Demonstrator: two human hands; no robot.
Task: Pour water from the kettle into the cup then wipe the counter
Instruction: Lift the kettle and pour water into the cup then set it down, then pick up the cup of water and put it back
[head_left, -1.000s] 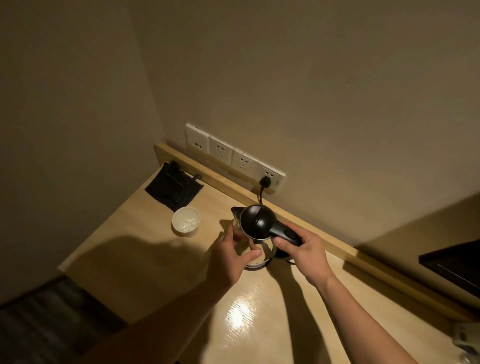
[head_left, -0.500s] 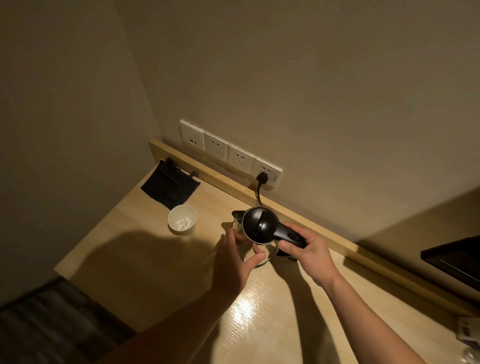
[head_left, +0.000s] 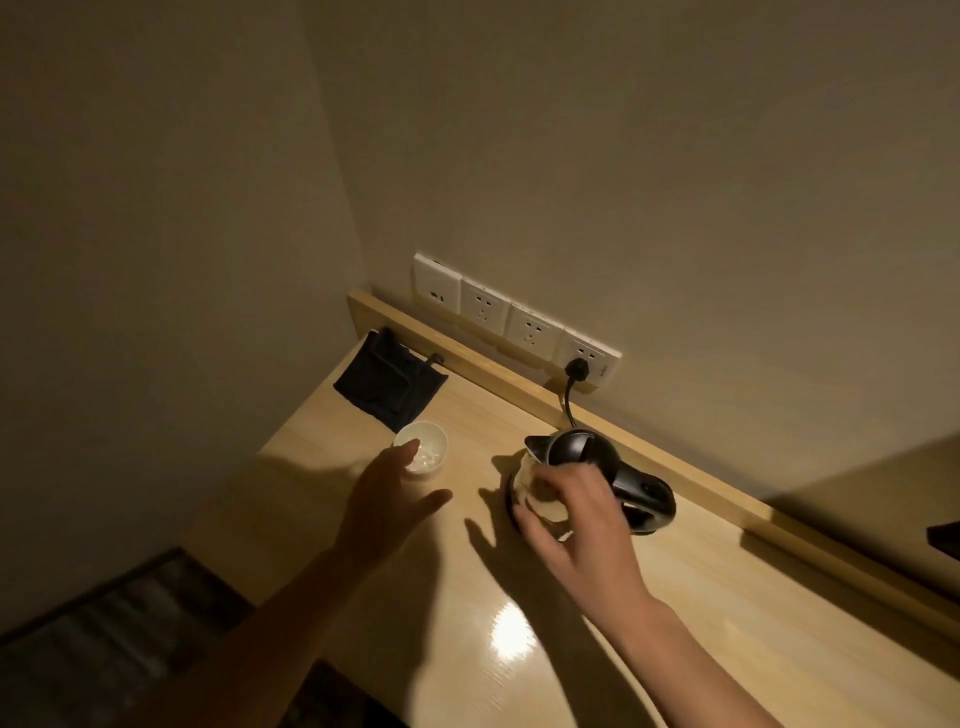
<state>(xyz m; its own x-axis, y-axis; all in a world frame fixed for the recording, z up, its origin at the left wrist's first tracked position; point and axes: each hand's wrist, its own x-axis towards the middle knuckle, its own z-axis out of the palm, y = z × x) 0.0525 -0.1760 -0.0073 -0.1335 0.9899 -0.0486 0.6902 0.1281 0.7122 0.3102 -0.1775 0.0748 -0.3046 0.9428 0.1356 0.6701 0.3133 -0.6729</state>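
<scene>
Head view: a glass-bodied electric kettle with black lid and handle (head_left: 582, 467) stands on its base near the back of a pale wooden counter (head_left: 727, 613). Right hand (head_left: 582, 519) hovers open-fingered before it; left hand (head_left: 387, 501), fingers spread, nears a small white cup (head_left: 422, 453). Likely heavy, fragile, best lifted by its handle.

Open desk (head_left: 597, 649) surface between cup (head_left: 422, 453) and kettle (head_left: 587, 480), wide enough for a hand to pass. Near desk area in front of both is bare. Black cloth (head_left: 387, 387) fills the far left corner just behind the cup. Cord (head_left: 567, 397) from the wall socket (head_left: 589, 358) blocks behind the kettle. Raised back ledge (head_left: 467, 364) and walls close the far and left sides.
</scene>
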